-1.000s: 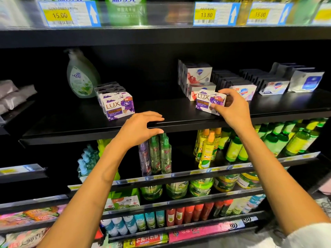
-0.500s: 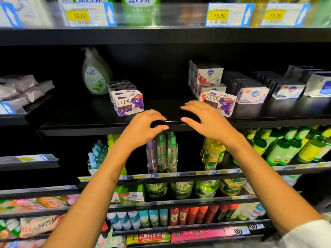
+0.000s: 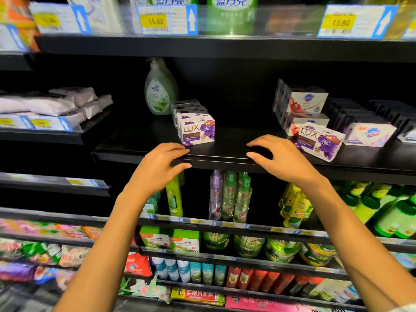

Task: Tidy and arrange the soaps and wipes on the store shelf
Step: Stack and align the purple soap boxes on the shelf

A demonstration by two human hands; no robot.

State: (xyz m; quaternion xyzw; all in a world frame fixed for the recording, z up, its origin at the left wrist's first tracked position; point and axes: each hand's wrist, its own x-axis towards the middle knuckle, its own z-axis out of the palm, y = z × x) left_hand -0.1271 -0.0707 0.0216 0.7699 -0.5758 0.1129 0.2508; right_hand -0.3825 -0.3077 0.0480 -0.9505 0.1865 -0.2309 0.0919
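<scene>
A row of purple-and-white Lux soap boxes [image 3: 197, 130] stands on the black shelf [image 3: 139, 149], left of centre. One loose Lux box [image 3: 319, 143] lies tilted at the shelf's front, to the right. Behind it sit stacked white soap boxes [image 3: 304, 102] and a flat white box [image 3: 369, 135]. My left hand [image 3: 161, 164] rests on the shelf's front lip, fingers on top and thumb underneath, just below the Lux row. My right hand [image 3: 279, 157] hovers at the lip with fingers spread and holds nothing, just left of the loose box. Wipe packs [image 3: 56, 103] lie on the left shelf.
A green pump bottle [image 3: 159, 91] stands behind the Lux row. Dark boxes [image 3: 360, 113] fill the shelf's right rear. Price tags [image 3: 167, 20] hang on the shelf above. Spray bottles [image 3: 229, 197] and green bottles [image 3: 387, 212] crowd the shelves below.
My right hand let go of the loose Lux box and drew left to the shelf lip. The box now lies tilted at the shelf front. The view swung left; my left hand stayed on the lip.
</scene>
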